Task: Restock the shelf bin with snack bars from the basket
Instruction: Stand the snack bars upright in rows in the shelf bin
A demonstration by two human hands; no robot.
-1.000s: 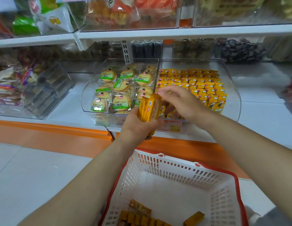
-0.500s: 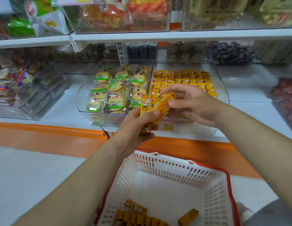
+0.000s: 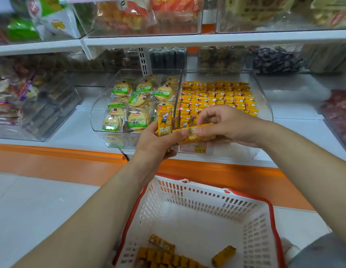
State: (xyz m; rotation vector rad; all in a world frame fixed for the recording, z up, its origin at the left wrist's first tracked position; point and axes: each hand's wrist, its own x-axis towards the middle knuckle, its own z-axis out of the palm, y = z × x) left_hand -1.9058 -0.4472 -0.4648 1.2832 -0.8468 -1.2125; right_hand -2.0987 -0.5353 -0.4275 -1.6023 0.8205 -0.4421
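My left hand (image 3: 154, 144) is curled round a small clutch of snack bars (image 3: 164, 120), one standing upright with its printed face to me; my right hand (image 3: 226, 124) pinches a single bar (image 3: 195, 133) between thumb and fingertips, crosswise, just in front of the shelf bin (image 3: 265, 111); more bars lie in the basket (image 3: 207, 192) below. I judge them light and fairly stiff inside glossy film, so slippery in a stack and apt to fan out; best taken across the long sides near the middle, not by the crimped ends. The bin is clear plastic with a low curved front, its back rows packed tight; the open room looks to be at the front, partly hidden by my hands. A biscuit bin (image 3: 129, 105) touches it on the left; the white shelf (image 3: 295, 130) is smooth and the floor (image 3: 33, 200) pale.
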